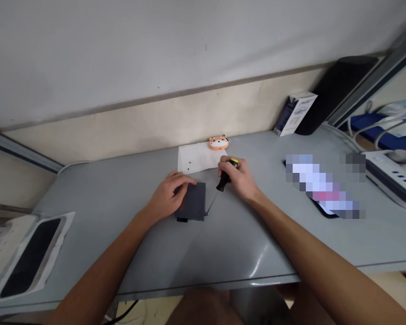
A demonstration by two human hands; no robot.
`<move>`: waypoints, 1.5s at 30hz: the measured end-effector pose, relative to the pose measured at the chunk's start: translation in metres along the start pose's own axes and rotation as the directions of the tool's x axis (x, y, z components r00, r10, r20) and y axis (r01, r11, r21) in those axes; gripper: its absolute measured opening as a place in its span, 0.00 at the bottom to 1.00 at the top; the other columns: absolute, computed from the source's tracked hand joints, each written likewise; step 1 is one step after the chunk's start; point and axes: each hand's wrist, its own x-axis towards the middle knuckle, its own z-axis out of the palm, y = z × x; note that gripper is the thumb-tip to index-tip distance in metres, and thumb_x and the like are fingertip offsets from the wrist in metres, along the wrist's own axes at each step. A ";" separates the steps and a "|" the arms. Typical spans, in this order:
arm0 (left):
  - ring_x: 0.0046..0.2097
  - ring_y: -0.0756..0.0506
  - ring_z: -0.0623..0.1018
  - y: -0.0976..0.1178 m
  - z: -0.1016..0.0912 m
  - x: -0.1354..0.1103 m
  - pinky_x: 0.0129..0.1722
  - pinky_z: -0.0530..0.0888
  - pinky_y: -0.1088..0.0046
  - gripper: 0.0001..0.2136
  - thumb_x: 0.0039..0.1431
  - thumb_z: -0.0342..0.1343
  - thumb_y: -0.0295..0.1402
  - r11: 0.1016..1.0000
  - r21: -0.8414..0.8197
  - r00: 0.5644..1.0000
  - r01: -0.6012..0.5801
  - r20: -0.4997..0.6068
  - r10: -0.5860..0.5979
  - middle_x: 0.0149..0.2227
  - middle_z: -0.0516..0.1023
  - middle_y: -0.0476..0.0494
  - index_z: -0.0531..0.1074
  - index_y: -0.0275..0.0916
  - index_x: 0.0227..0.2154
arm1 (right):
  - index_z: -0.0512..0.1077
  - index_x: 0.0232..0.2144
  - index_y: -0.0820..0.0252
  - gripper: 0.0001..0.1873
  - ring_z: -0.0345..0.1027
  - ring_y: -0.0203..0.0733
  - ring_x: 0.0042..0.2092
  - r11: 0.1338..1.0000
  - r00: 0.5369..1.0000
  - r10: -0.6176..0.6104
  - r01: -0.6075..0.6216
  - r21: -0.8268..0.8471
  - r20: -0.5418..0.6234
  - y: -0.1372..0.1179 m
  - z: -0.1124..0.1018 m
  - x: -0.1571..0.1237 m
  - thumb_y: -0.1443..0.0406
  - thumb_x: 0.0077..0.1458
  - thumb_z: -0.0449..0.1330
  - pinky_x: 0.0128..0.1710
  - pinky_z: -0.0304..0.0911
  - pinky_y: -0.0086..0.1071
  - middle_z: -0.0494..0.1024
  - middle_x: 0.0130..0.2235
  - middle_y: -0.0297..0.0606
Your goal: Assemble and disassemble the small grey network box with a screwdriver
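Holds the dark case (pixel 196 203) by its left side in the left grip (pixel 171 195); clasps a screwdriver (pixel 223 181) in the right grip (pixel 242 177), tip at the case's near-right corner.

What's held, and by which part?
The right hand holds the screwdriver by its handle. The left hand touches the dark box; grip unclear.

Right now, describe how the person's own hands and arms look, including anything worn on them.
The left hand and right hand are both ungloved, with no ring visible. The left forearm and right forearm are bare: no sleeve, watch or bracelet shows.
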 end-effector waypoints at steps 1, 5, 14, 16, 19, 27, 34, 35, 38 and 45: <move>0.45 0.43 0.79 0.000 0.000 0.000 0.48 0.76 0.62 0.13 0.72 0.46 0.28 1.000 0.010 1.000 -0.010 -0.003 0.010 0.40 0.84 0.44 0.77 0.43 0.40 | 0.66 0.15 0.55 0.16 0.51 0.35 0.25 1.000 1.000 0.001 -0.001 0.001 -0.002 0.000 0.000 0.000 0.58 0.51 0.56 0.28 0.49 0.33 0.61 0.19 0.29; 0.45 0.43 0.79 0.004 -0.001 0.000 0.50 0.76 0.62 0.10 0.72 0.49 0.29 0.997 0.052 0.998 -0.056 -0.010 0.056 0.41 0.83 0.43 0.77 0.41 0.41 | 0.66 0.14 0.56 0.15 0.51 0.34 0.25 0.999 0.998 0.024 -0.022 0.044 -0.055 0.002 -0.004 0.004 0.58 0.48 0.57 0.26 0.48 0.33 0.60 0.19 0.29; 0.52 0.42 0.79 0.022 0.004 -0.005 0.57 0.74 0.58 0.06 0.70 0.59 0.36 0.990 0.051 0.991 -0.132 0.016 0.132 0.48 0.80 0.41 0.79 0.43 0.45 | 0.66 0.18 0.56 0.14 0.55 0.33 0.25 0.939 0.924 0.209 -0.099 0.329 -0.320 0.011 -0.009 0.016 0.55 0.46 0.61 0.22 0.49 0.30 0.65 0.22 0.30; 0.48 0.43 0.79 0.021 0.007 -0.005 0.56 0.74 0.59 0.06 0.72 0.58 0.36 0.989 0.037 0.989 -0.141 -0.037 0.142 0.44 0.81 0.43 0.79 0.42 0.41 | 0.67 0.19 0.56 0.13 0.57 0.34 0.25 0.930 0.919 0.229 -0.109 0.351 -0.322 0.011 -0.008 0.016 0.55 0.46 0.62 0.23 0.51 0.30 0.67 0.23 0.30; 0.44 0.44 0.80 0.019 0.008 -0.004 0.52 0.75 0.62 0.09 0.73 0.56 0.36 0.992 0.004 0.988 -0.125 -0.089 0.125 0.39 0.82 0.44 0.78 0.42 0.38 | 0.68 0.20 0.56 0.13 0.57 0.33 0.25 0.921 0.916 0.240 -0.111 0.372 -0.321 0.013 -0.007 0.017 0.55 0.45 0.63 0.23 0.52 0.29 0.67 0.23 0.29; 0.47 0.42 0.79 -0.011 -0.011 0.018 0.51 0.76 0.63 0.08 0.70 0.58 0.36 0.970 0.113 0.966 0.214 -0.174 -0.193 0.41 0.83 0.44 0.82 0.43 0.39 | 0.67 0.20 0.56 0.12 0.54 0.31 0.24 0.883 0.874 0.290 -0.087 0.462 -0.389 0.018 -0.011 0.025 0.55 0.43 0.62 0.22 0.50 0.28 0.63 0.22 0.28; 0.46 0.41 0.80 -0.037 -0.006 0.043 0.51 0.76 0.62 0.07 0.68 0.60 0.35 0.935 0.171 0.945 0.311 -0.160 -0.285 0.40 0.83 0.44 0.83 0.43 0.37 | 0.68 0.20 0.57 0.13 0.54 0.31 0.23 0.868 0.857 0.321 -0.096 0.488 -0.402 0.021 -0.012 0.028 0.56 0.44 0.63 0.21 0.50 0.29 0.64 0.21 0.28; 0.47 0.40 0.80 -0.039 -0.004 0.044 0.51 0.76 0.62 0.08 0.68 0.59 0.35 0.930 0.177 0.942 0.321 -0.160 -0.294 0.40 0.83 0.43 0.83 0.43 0.38 | 0.67 0.20 0.57 0.13 0.54 0.31 0.23 0.866 0.858 0.322 -0.095 0.492 -0.401 0.021 -0.012 0.028 0.56 0.44 0.63 0.21 0.51 0.29 0.64 0.22 0.28; 0.48 0.39 0.79 -0.041 0.000 0.045 0.52 0.75 0.61 0.08 0.68 0.59 0.36 0.922 0.193 0.938 0.336 -0.158 -0.308 0.41 0.83 0.42 0.83 0.42 0.38 | 0.67 0.21 0.56 0.12 0.54 0.32 0.23 0.860 0.859 0.324 -0.094 0.502 -0.395 0.021 -0.012 0.028 0.56 0.44 0.63 0.21 0.50 0.29 0.64 0.22 0.28; 0.51 0.39 0.79 -0.043 -0.003 0.043 0.56 0.75 0.59 0.09 0.68 0.58 0.36 0.930 0.176 0.945 0.323 -0.116 -0.306 0.45 0.83 0.42 0.83 0.43 0.40 | 0.67 0.21 0.56 0.11 0.53 0.32 0.23 0.851 0.861 0.329 -0.093 0.517 -0.387 0.020 -0.012 0.028 0.56 0.42 0.62 0.21 0.48 0.29 0.64 0.22 0.28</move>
